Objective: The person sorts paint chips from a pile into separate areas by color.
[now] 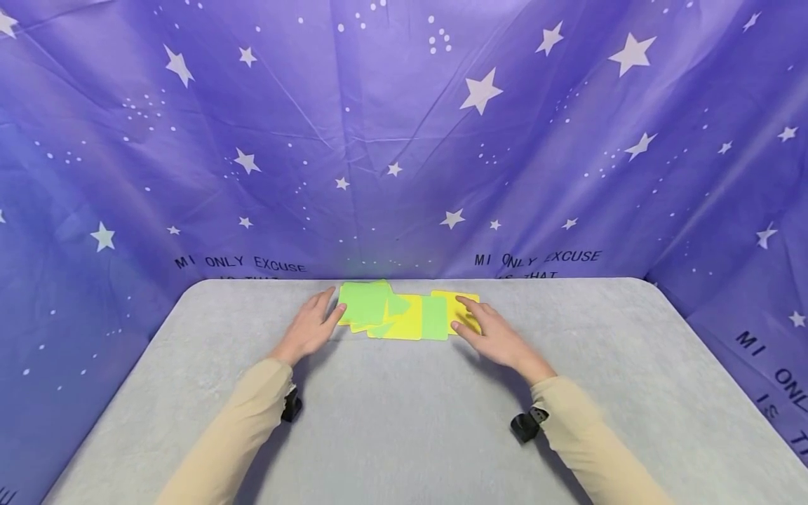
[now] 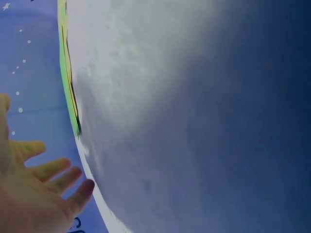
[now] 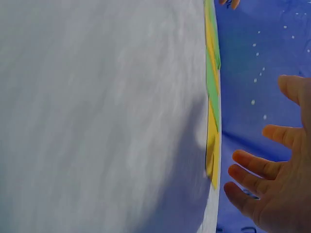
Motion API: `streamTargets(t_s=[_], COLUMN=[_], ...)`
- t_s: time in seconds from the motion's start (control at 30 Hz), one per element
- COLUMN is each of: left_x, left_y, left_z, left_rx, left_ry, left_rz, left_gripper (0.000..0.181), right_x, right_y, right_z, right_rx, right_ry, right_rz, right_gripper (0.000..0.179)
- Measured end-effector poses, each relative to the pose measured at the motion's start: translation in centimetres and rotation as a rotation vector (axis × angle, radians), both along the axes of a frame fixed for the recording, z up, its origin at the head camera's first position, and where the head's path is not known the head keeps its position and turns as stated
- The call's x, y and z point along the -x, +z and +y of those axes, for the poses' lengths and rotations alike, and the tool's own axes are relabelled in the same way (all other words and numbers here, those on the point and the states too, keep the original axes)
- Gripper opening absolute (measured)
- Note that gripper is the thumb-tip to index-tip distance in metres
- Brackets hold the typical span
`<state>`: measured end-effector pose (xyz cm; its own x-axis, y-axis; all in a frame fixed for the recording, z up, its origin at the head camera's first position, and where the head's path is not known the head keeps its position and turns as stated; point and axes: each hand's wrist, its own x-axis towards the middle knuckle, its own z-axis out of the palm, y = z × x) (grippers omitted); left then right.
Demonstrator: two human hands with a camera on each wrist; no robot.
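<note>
Several green and yellow cards [image 1: 404,319] lie overlapped in a row near the table's far edge. At the left end of the row a green card [image 1: 364,304] is on top, with my left hand [image 1: 309,326] beside it, fingers spread. Over the yellow card [image 1: 459,305] at the right end hovers my right hand [image 1: 495,337], its fingers apart. Both wrist views show the left palm [image 2: 39,194] and the right palm [image 3: 282,194] with nothing held. From there the cards [image 3: 212,97] appear as a thin edge-on strip.
A grey table [image 1: 404,421] spreads out below the cards. Purple curtains [image 1: 404,140] with white stars and black lettering hang behind it and at both sides. A black wrist camera [image 1: 525,426] sits at the right sleeve, another black device [image 1: 292,405] at the left.
</note>
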<state>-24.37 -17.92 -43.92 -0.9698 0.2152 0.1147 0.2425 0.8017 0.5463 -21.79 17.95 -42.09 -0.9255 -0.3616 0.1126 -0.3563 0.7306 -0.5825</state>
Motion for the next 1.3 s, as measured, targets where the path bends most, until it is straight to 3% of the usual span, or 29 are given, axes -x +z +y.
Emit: streamTargets(t_s=[0.17, 0.4, 0.57, 1.0, 1.3], left_x=[0.7, 1.0, 1.0, 1.2, 1.0], left_y=[0.0, 0.0, -0.1, -0.3, -0.3], left_z=[0.7, 1.1, 0.9, 0.5, 0.8], left_rx=[-0.041, 0.019, 0.026, -0.099, -0.125], left_ry=[-0.011, -0.031, -0.044, -0.021, -0.032], left_rz=[-0.016, -0.011, -0.019, -0.080, -0.096], left_gripper=[0.064, 0.062, 0.062, 0.059, 0.060], right_x=[0.4, 1.2, 1.8, 3.9, 4.2], right_y=[0.0, -0.2, -0.5, -1.2, -1.4], right_z=[-1.8, -4.4, -6.5, -10.9, -11.9], right_rx=[0.044, 0.097, 0.179, 0.425, 0.414], right_ry=[0.034, 0.111, 0.099, 0.064, 0.054], right_rz=[-0.007, 0.034, -0.023, -0.241, -0.239], right_gripper=[0.064, 0.062, 0.056, 0.055, 0.063])
